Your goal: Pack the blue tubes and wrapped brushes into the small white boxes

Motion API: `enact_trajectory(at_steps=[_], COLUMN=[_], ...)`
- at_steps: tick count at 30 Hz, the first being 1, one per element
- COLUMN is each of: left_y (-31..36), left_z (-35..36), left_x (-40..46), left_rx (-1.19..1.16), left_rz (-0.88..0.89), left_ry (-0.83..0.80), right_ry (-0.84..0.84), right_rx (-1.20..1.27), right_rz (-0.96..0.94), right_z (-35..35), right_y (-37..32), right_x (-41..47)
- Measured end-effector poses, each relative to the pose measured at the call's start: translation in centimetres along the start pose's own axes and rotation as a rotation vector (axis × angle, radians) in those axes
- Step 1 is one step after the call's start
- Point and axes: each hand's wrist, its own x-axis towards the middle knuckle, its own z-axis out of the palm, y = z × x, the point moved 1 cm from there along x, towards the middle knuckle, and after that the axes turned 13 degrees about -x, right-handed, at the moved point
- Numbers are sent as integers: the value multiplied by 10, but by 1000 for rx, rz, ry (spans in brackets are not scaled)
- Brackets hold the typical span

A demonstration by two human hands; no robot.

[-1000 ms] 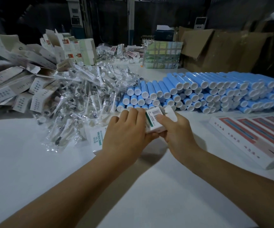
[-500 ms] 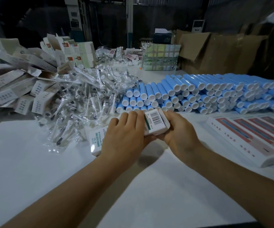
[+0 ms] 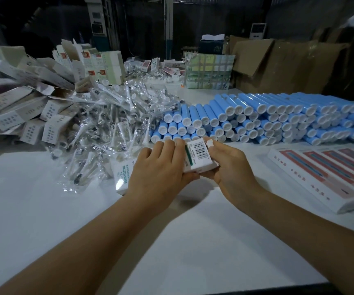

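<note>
Both hands hold a small white box (image 3: 199, 156) with a barcode and green stripe, just above the table. My left hand (image 3: 159, 167) grips its left side, fingers curled over the top. My right hand (image 3: 231, 165) grips its right end, with a white flap or cap showing at the fingertips. Another small white box (image 3: 121, 175) with green print lies under my left hand. A stack of blue tubes (image 3: 256, 120) with white caps runs behind. A heap of wrapped brushes (image 3: 108, 124) lies to the left.
Flat unfolded small boxes (image 3: 22, 107) pile up at the far left. Long white boxes with red panels (image 3: 320, 175) lie in a row at the right. Cardboard cartons (image 3: 278, 67) and a taped carton (image 3: 209, 72) stand at the back. White table (image 3: 171, 241) lies near me.
The box has turned so its barcode face points up, and my right hand has slid round its right end. Both hands stay in the same spot.
</note>
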Motion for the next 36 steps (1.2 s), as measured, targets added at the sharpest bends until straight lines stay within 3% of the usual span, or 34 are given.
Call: enact_trajectory(at_steps=[18,22,30,36], left_y=[10,4,7,8], left_z=[0,-3,-3,0], left_x=[-4,-2,1,2], left_rx=[83,91,132,146], left_rz=[47,-31,-105,-77], left_ry=[35,0,-52,-4], right_ry=[94,51,170,149], right_rx=[28,-140,-578,-631], right_rz=[-49,-66,-257,-256], right_z=[9,11,12,14], right_y=[9,11,13,16], right_x=[-4,-2,-9,-11])
